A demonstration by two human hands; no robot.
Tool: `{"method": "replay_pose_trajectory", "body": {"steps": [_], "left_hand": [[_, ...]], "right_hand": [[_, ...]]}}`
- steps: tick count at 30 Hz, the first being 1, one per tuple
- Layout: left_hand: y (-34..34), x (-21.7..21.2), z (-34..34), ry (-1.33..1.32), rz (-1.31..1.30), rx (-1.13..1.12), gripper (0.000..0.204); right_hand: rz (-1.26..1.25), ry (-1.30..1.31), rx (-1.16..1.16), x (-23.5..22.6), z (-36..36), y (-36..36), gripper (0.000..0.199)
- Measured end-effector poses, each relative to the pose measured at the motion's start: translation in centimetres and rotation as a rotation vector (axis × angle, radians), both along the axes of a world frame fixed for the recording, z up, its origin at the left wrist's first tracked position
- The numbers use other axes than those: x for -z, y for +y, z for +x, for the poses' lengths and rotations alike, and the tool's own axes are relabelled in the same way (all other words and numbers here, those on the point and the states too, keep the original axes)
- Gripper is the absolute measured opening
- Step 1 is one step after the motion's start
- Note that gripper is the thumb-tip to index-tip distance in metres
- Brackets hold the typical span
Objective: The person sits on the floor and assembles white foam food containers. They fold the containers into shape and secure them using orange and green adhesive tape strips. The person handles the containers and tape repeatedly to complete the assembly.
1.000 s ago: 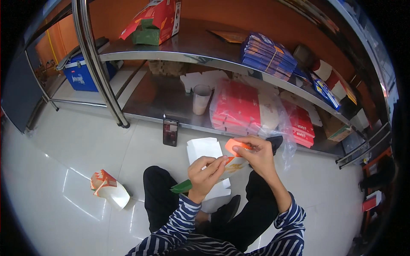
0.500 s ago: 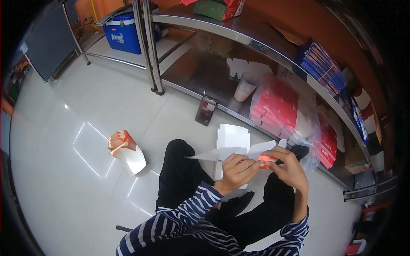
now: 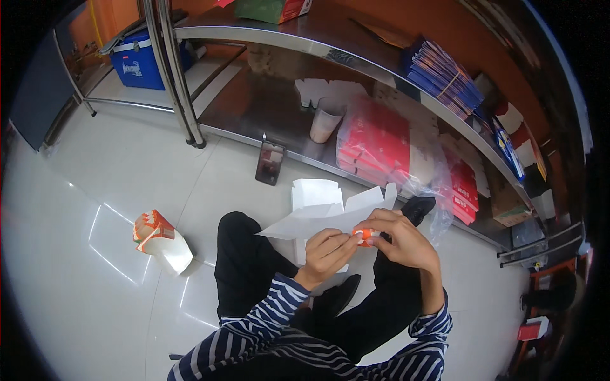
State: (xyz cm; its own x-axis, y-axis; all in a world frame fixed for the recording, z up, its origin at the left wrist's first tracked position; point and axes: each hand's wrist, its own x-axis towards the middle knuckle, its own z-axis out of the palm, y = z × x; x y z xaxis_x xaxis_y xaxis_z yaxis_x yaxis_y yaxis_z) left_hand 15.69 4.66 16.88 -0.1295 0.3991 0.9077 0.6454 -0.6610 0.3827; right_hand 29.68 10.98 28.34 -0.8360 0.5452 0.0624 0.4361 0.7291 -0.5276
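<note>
A white cardboard carton blank [image 3: 305, 219] with flaps is held up above my lap. Its orange printed part shows between my fingertips. My left hand [image 3: 327, 254] is closed, with thumb and fingers pinching the cardboard beside the orange part. My right hand [image 3: 403, 238] grips that same end from the right, fingers on top and thumb below. The fingertips of both hands nearly meet there. Behind the held piece lie white cardboard pieces [image 3: 312, 192] on the floor, partly covered by it and my hands.
An orange-and-white carton [image 3: 155, 232] lies on the tiled floor to the left. A phone [image 3: 270, 162] leans against the metal shelf [image 3: 254, 138]. The shelf bears a paper cup [image 3: 326, 120], plastic-wrapped red packs [image 3: 378, 140] and bundled blue cartons [image 3: 441, 79]. A blue cooler [image 3: 136, 63] stands far left.
The whole scene has shifted left in view as the head turned. The hands keep hold of the carton blank, and its orange end has turned slightly between the fingers.
</note>
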Motion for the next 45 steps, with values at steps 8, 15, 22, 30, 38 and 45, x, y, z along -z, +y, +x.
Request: {"method": "replay_pose_trajectory", "body": {"steps": [8, 15, 22, 30, 38, 45], "left_hand": [[0.3, 0.5, -0.9, 0.025, 0.005, 0.131, 0.03], [0.4, 0.4, -0.4, 0.006, 0.009, 0.114, 0.028], [0.4, 0.3, -0.5, -0.065, -0.061, 0.213, 0.026], [0.9, 1.2, -1.4, -0.089, -0.108, 0.203, 0.028], [1.0, 1.5, -1.0, -0.238, -0.223, 0.3, 0.024], [0.8, 0.9, -1.9, -0.777, -0.867, 0.672, 0.041]], "right_hand": [[-0.096, -0.019, 0.102, -0.5, -0.5, -0.6, 0.019], [-0.015, -0.039, 0.028, -0.4, -0.5, -0.5, 0.016], [0.04, -0.08, 0.018, -0.5, -0.9, -1.2, 0.017], [0.077, -0.044, 0.035, 0.1, -1.7, -1.2, 0.031], [0.002, -0.093, 0.032, 0.6, -1.4, -0.5, 0.031], [-0.337, -0.033, 0.131, 0.7, -1.5, -0.2, 0.03]]}}
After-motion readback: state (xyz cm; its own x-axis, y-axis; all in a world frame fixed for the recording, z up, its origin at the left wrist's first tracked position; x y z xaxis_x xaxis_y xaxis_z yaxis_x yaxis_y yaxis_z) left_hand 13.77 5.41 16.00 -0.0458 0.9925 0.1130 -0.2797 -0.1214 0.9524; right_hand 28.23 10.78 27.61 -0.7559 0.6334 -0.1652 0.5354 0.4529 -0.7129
